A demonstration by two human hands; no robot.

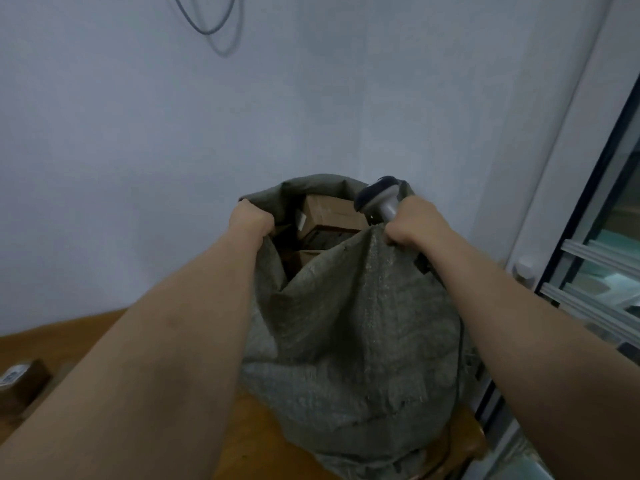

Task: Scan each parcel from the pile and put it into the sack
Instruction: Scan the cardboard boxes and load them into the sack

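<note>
both hands (pixel 251 218) (pixel 414 221) fisted on coarse woven sack (pixel 346 323) rim, right also around smooth scanner (pixel 379 199); boxy cardboard parcels (pixel 329 213) inside

I see a grey-green sack of coarse woven cloth (pixel 353 334), matt and rough. Inside it I see brown matt cardboard parcels (pixel 329 213). I read the grey-and-black handheld scanner (pixel 379 199) as smooth plastic, the orange-brown wooden table (pixel 69 337) as smooth, and the pale painted wall (pixel 138 150) as matt.

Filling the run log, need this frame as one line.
phase: sack handling | left hand: grips sack rim | right hand: grips scanner and rim | sack: open, cardboard parcels inside | parcel outside on floor
</note>
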